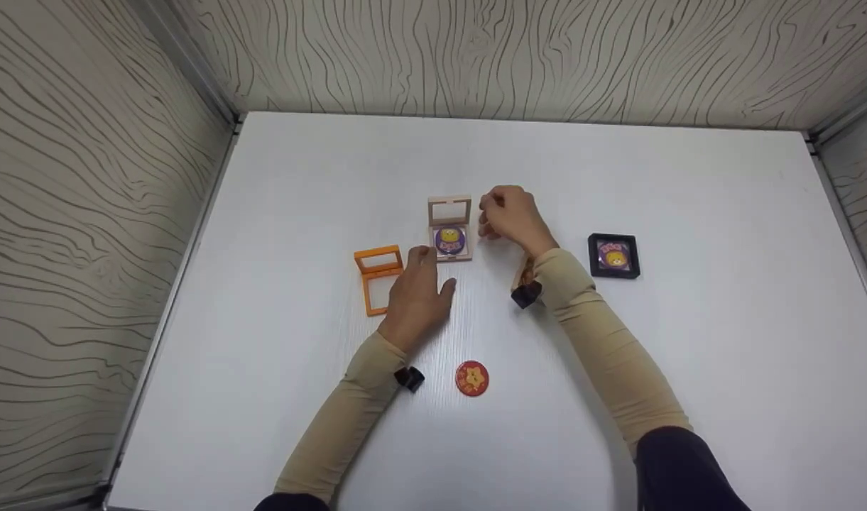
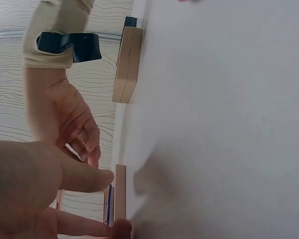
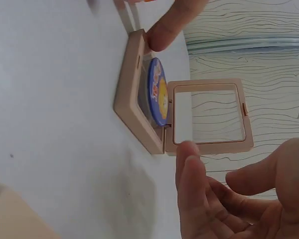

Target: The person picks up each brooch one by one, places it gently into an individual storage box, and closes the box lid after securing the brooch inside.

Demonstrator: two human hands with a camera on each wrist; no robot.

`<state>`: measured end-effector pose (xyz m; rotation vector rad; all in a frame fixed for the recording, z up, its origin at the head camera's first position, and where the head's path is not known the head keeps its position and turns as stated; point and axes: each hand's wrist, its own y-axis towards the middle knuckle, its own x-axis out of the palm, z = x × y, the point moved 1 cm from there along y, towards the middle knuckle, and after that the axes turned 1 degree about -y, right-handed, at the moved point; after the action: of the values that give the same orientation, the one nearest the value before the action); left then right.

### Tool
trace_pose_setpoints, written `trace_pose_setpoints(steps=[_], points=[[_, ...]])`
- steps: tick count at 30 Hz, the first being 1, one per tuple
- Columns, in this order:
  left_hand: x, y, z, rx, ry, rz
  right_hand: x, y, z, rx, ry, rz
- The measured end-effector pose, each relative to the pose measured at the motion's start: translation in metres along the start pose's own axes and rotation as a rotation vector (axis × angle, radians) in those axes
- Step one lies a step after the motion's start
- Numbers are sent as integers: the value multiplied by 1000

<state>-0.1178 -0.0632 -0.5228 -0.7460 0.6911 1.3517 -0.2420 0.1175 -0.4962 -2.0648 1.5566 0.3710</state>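
Note:
A beige display case (image 1: pixel 462 256) stands with its lid raised near the table's middle. A purple round badge (image 1: pixel 450 240) with a yellow character lies in its base, tilted in the right wrist view. My left hand (image 1: pixel 414 294) has a fingertip at the case's front left corner, its thumb spread away. Just right of the case, my right hand (image 1: pixel 513 216) hovers with loosely bent fingers and nothing between them. In the right wrist view, the open lid frame (image 3: pixel 209 147) rises beside that hand's fingertips.
An open orange case (image 1: pixel 368 301) lies left of my left hand. Under my right wrist is another beige case (image 1: pixel 519 275), partly hidden. A black case (image 1: pixel 595 257) with a badge lies to the right. Nearer me is a red round badge (image 1: pixel 472 378). Patterned walls border the white table.

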Motion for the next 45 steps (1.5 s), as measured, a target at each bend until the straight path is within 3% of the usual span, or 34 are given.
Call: trace_pose_setpoints(steps=[4,7,17,31,45], points=[[0,0,0,-3,-22,-10,-1,5,-3,-98,6,33],[0,0,1,-23,-35,-23,1,9,-4,-153,-3,11],[1,1,1,-30,-49,-30,5,9,-1,-123,25,-53],[0,2,-3,-18,-45,2,1,6,0,-224,-25,-184],[0,2,-3,-25,-49,7,3,2,5,-287,-43,-182]])
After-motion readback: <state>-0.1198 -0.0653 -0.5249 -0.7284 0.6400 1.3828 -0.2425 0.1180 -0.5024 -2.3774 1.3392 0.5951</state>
